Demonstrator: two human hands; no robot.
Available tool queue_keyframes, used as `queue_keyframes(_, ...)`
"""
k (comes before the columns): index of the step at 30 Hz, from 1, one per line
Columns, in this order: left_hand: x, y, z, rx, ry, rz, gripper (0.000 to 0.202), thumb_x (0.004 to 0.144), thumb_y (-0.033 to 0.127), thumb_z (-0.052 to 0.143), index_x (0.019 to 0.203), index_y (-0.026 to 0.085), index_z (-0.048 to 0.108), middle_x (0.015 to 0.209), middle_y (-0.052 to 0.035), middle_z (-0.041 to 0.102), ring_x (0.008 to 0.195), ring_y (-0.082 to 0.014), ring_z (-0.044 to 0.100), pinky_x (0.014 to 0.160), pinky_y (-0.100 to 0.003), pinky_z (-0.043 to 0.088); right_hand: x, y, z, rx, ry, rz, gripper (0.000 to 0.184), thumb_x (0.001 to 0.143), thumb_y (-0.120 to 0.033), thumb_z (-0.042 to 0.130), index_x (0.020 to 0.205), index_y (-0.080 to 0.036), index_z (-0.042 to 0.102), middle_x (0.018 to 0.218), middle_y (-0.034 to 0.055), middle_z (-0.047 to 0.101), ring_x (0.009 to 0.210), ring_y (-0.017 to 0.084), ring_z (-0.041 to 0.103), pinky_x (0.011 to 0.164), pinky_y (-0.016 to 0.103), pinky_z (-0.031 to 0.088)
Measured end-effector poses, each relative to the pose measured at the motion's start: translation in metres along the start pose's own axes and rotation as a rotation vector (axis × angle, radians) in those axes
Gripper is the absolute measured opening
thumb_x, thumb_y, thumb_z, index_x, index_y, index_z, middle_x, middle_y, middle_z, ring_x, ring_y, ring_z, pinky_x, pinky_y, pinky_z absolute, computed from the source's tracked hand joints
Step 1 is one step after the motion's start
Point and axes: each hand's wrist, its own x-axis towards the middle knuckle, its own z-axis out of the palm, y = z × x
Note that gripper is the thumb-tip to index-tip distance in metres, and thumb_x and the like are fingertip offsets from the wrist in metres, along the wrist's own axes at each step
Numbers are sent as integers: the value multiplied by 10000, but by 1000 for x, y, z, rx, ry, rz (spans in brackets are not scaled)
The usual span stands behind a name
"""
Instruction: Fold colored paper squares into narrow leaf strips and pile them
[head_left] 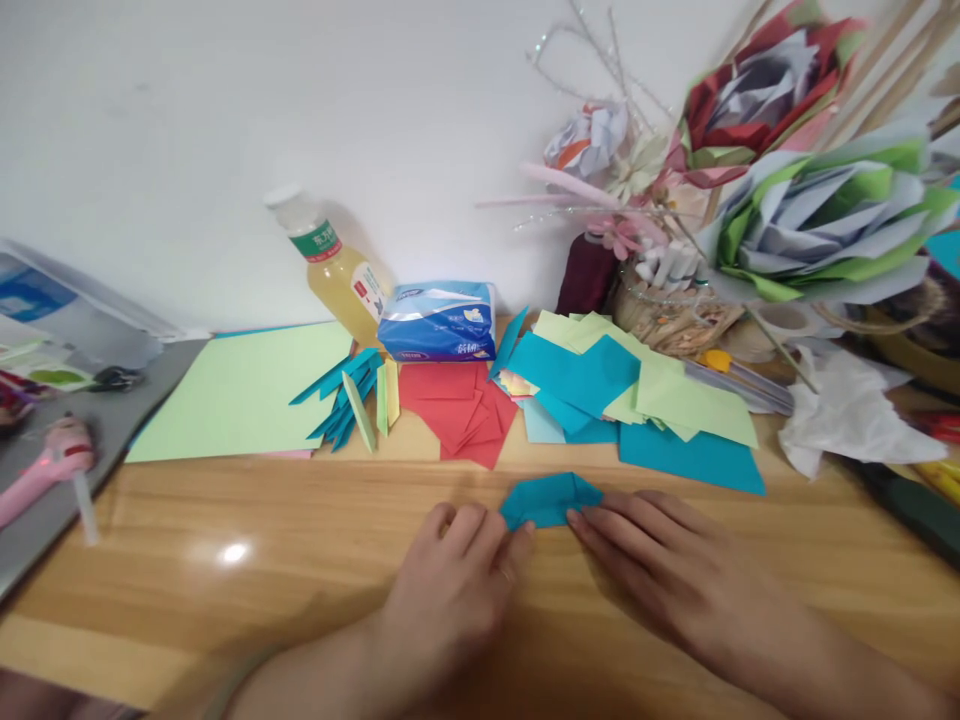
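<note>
A folded blue sheet of paper (pixel 551 498) lies on the wooden table, its upper corners slanted by folds. At its left end, my left hand (pixel 457 570) has curled fingers, with the thumb on the paper's near edge. My right hand (pixel 667 560) grips the right corner between thumb and fingers. Just beyond are red paper pieces (pixel 469 410), and farther right a loose pile of blue paper (pixel 577 370) and light green paper (pixel 694 400). Narrow folded blue strips (pixel 349 395) lie to the left of the red pieces.
Light green sheets (pixel 240 390) lie at the back left, near a juice bottle (pixel 341 275) and a tissue pack (pixel 439 322). A pink glue gun (pixel 56 465) rests on a grey mat (pixel 142 410). Paper flowers (pixel 825 225) lean over the right side, above crumpled tissue (pixel 847 410).
</note>
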Motion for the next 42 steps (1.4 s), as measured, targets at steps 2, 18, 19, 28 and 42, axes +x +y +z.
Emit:
queue_keyframes(2, -2, -2, 1, -2, -11, 3, 257, 872, 109, 499, 1105, 191, 568, 747, -9, 533, 697, -184, 440, 596, -315, 300, -3, 1, -1, -23, 0, -34, 394, 938, -62, 222, 1033, -123, 599, 875, 55, 673, 821, 171, 603, 711, 332, 489)
queue_keyframes(18, -5, -12, -4, -116, 91, 14, 280, 889, 95, 394, 1023, 147, 635, 691, -36, 510, 670, -184, 441, 585, -296, 361, -28, -1, -4, 43, 11, 42, 352, 913, -84, 296, 1101, -117, 592, 1040, 106, 664, 976, 209, 590, 774, 365, 511)
queue_keyframes(19, -4, -13, -4, -101, 77, 15, 289, 883, 94, 396, 1038, 149, 634, 703, -42, 514, 688, -192, 448, 595, -303, 370, -27, -4, -7, 62, 17, 33, 357, 912, -81, 294, 1086, -124, 603, 1017, 98, 674, 954, 199, 601, 767, 349, 516)
queue_keyframes(28, 36, -11, -5, -211, -199, -96, 474, 835, 400, 594, 1244, 169, 532, 966, -98, 549, 908, -259, 469, 767, -417, 430, -11, -44, -5, 293, 120, -8, 391, 937, -95, 274, 1026, -199, 639, 1003, 5, 703, 970, 135, 618, 839, 256, 494)
queue_keyframes(42, 36, -21, -2, -307, 7, 63, 158, 885, 162, 526, 992, 201, 636, 869, -6, 664, 806, -157, 528, 731, -316, 399, -22, -3, 0, -8, 53, 7, 338, 928, -103, 307, 1101, -111, 597, 1052, 81, 676, 962, 201, 607, 744, 324, 531)
